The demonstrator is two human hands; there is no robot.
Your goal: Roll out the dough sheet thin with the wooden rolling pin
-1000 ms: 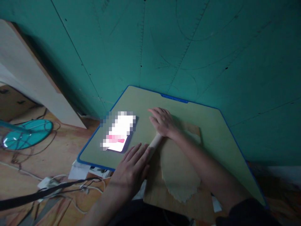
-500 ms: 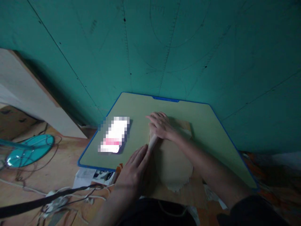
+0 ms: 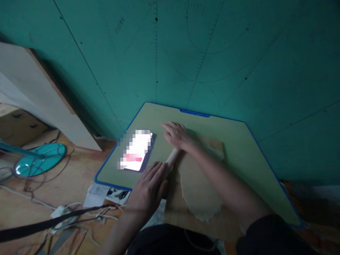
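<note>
A light rolling pin point(image 3: 173, 157) lies at a slant between my two hands, along the left side of a thin, pale sheet of dough point(image 3: 200, 187). My left hand point(image 3: 148, 186) is closed over the near end of the pin, fingers pointing forward. My right hand point(image 3: 176, 135) lies over the far end, fingers bent over it and partly hidden. The dough is spread on a wooden board point(image 3: 177, 216), its ragged edge toward me. My right forearm covers part of the dough.
The board lies on a pale table with a blue rim point(image 3: 249, 141), against a green wall point(image 3: 127, 63). A phone with a lit, blurred screen point(image 3: 136, 150) lies left on the table. Cables, a power strip point(image 3: 62, 216) and a turquoise round base point(image 3: 39, 159) are on the floor.
Both hands have moved left with the rolling pin, showing more of the dough's left edge. The camera view has turned slightly left.
</note>
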